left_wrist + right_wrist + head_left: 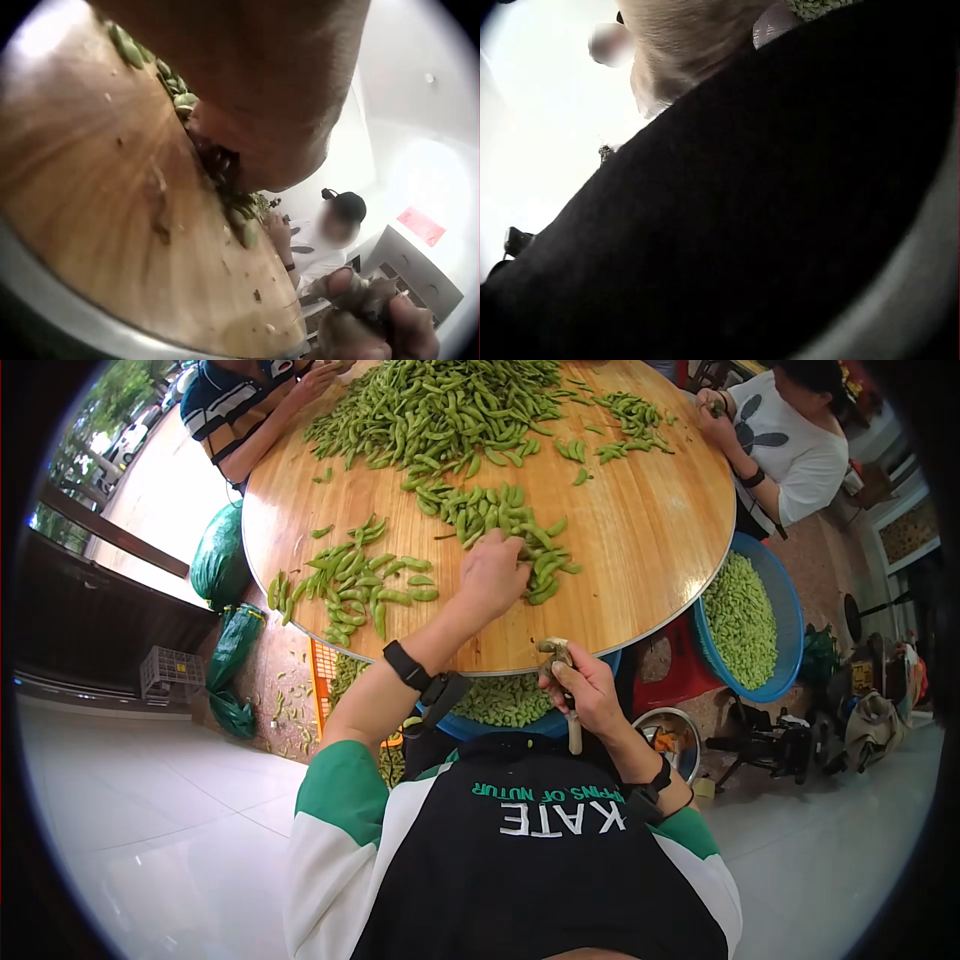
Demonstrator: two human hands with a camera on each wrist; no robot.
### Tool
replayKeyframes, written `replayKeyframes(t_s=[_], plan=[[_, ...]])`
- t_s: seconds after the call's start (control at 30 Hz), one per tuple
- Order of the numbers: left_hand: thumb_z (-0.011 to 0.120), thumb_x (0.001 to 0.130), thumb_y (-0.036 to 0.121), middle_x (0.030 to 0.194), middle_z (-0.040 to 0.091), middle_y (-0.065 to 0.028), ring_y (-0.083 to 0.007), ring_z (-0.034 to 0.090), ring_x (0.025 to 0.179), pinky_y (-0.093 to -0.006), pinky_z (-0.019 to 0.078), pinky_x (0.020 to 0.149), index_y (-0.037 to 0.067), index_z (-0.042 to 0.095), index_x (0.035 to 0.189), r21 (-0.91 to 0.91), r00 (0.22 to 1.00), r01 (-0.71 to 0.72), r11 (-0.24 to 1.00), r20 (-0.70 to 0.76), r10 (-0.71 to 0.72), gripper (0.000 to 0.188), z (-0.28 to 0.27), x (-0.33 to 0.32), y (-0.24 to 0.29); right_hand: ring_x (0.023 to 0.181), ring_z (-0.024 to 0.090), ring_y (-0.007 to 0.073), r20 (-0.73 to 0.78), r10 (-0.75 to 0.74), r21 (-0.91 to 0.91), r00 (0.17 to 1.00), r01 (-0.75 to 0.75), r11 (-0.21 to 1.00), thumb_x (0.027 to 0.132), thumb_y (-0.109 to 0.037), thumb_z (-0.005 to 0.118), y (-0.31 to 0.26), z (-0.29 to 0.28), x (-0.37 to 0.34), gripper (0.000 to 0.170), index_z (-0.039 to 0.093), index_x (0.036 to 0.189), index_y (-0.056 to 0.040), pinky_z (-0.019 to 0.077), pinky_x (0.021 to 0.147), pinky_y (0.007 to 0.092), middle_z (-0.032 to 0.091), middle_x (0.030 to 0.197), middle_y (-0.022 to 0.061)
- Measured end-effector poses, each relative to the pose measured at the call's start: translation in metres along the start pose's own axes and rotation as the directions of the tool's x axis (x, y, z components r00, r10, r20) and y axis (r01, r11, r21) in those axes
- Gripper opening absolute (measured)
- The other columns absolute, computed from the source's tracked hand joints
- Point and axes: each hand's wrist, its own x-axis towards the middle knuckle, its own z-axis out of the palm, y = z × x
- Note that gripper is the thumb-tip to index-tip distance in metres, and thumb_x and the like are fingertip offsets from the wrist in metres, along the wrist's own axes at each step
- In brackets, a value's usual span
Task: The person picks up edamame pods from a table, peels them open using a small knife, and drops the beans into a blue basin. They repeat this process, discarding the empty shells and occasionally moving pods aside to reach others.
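Edamame pods (480,508) lie strung out in front of me on the round wooden table (620,590). My left hand (493,573) reaches over the near end of this strand, its fingertips down among the pods; I cannot tell whether they pinch one. In the left wrist view the back of that hand hides most of the contact. By the table's near edge my right hand (588,685) grips a slim tool with a pale handle (574,734), which points down toward my lap. Worn coverings (360,291) wrap some of its fingertips. Black cloth fills most of the right wrist view.
A large pod heap (440,405) covers the far tabletop; a smaller group (350,580) lies left. Below the near edge sits a tub of shelled beans (505,702), with a blue tub (790,630) at right. Two people sit across, one in a white shirt (800,450).
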Motion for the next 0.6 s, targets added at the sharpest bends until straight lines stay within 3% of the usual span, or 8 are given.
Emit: replayKeyframes(t_s=[0.07, 0.13, 0.23, 0.37, 0.47, 0.53, 0.57, 0.6], plan=[[0.064, 0.079, 0.021, 0.094, 0.054, -0.015, -0.0326, 0.054, 0.093, -0.0413, 0.045, 0.078, 0.004, 0.062, 0.093, -0.019, 1.0, 0.001, 1.0, 0.009, -0.001, 0.022, 0.005, -0.001, 0.003, 0.055, 0.044, 0.005, -0.012, 0.025, 0.028, 1.0, -0.025, 0.999, 0.096, -0.014, 0.045, 0.002, -0.003, 0.001, 0.031, 0.048, 0.123, 0.0004, 0.0365, 0.048, 0.019, 0.057, 0.08, 0.004], [0.066, 0.075, 0.02, 0.093, 0.054, -0.0128, -0.0315, 0.053, 0.093, -0.0416, 0.0439, 0.079, 0.006, 0.063, 0.09, 0.084, 0.99, -0.096, 0.992, -0.1, 0.104, 0.022, 0.013, -0.004, 0.008, 0.055, 0.044, 0.0051, -0.022, 0.019, 0.042, 1.0, -0.018, 0.999, 0.097, -0.014, 0.045, 0.003, -0.003, 0.004, 0.031, 0.047, 0.124, 0.0005, 0.0366, 0.047, 0.019, 0.058, 0.081, 0.0042], [0.066, 0.073, 0.018, 0.091, 0.054, -0.0123, -0.0313, 0.052, 0.093, -0.0423, 0.0433, 0.078, 0.007, 0.062, 0.089, 0.14, 0.977, -0.131, 0.981, -0.148, 0.152, 0.02, 0.015, -0.007, 0.019, 0.054, 0.045, 0.0053, -0.055, 0.004, 0.055, 0.998, -0.001, 0.998, 0.097, -0.014, 0.045, 0.002, -0.003, 0.009, 0.032, 0.046, 0.125, 0.0007, 0.0369, 0.047, 0.0192, 0.058, 0.081, 0.0044], [0.063, 0.073, 0.016, 0.091, 0.053, -0.0156, -0.0333, 0.052, 0.091, -0.0424, 0.0433, 0.077, 0.006, 0.061, 0.081, 0.216, 0.965, -0.171, 0.961, -0.158, 0.207, 0.013, 0.027, -0.002, 0.015, 0.053, 0.045, 0.0054, -0.087, -0.039, 0.073, 0.995, 0.046, 0.996, 0.097, -0.014, 0.045, 0.001, -0.006, 0.009, 0.032, 0.045, 0.126, 0.0009, 0.0371, 0.045, 0.0196, 0.058, 0.081, 0.0045], [0.063, 0.074, 0.012, 0.087, 0.054, -0.0143, -0.032, 0.056, 0.084, -0.042, 0.0447, 0.071, 0.004, 0.059, 0.079, 0.048, 0.933, -0.244, 0.969, -0.26, 0.248, 0.011, 0.023, -0.004, 0.007, 0.053, 0.045, 0.0062, -0.165, -0.022, 0.123, 0.986, 0.043, 0.992, 0.097, -0.013, 0.045, -0.002, -0.01, 0.008, 0.029, 0.047, 0.122, 0.0001, 0.0368, 0.044, 0.0201, 0.058, 0.081, 0.0053], [0.065, 0.075, 0.006, 0.083, 0.059, -0.0146, -0.0289, 0.059, 0.073, -0.0376, 0.0464, 0.064, 0.001, 0.057, 0.081, -0.305, 0.984, -0.144, 0.941, -0.149, 0.102, 0.011, 0.007, -0.017, 0.016, 0.054, 0.045, 0.0075, -0.172, 0.011, 0.206, 0.985, 0.025, 0.978, 0.097, -0.014, 0.044, -0.008, -0.013, 0.01, 0.032, 0.045, 0.126, -0.001, 0.0365, 0.044, 0.0203, 0.057, 0.082, 0.0064], [0.065, 0.075, 0.006, 0.083, 0.059, -0.0146, -0.0289, 0.059, 0.073, -0.0376, 0.0464, 0.064, 0.001, 0.057, 0.081, -0.306, 0.984, -0.145, 0.941, -0.142, 0.106, 0.011, -0.001, -0.024, 0.022, 0.055, 0.045, 0.0088, -0.169, 0.046, 0.284, 0.985, 0.004, 0.959, 0.098, -0.014, 0.042, -0.011, -0.015, 0.012, 0.034, 0.043, 0.13, -0.0021, 0.0363, 0.044, 0.0205, 0.056, 0.082, 0.0075], [0.066, 0.075, 0.005, 0.079, 0.06, -0.0139, -0.0249, 0.059, 0.069, -0.0346, 0.0463, 0.061, 0.0, 0.057, 0.083, -0.446, 0.998, -0.062, 0.893, -0.047, 0.045, 0.013, -0.01, -0.031, 0.028, 0.054, 0.045, 0.0102, -0.156, 0.059, 0.335, 0.986, -0.003, 0.942, 0.097, -0.014, 0.042, -0.011, -0.015, 0.015, 0.032, 0.044, 0.128, -0.0032, 0.0353, 0.043, 0.0205, 0.055, 0.082, 0.0081]])
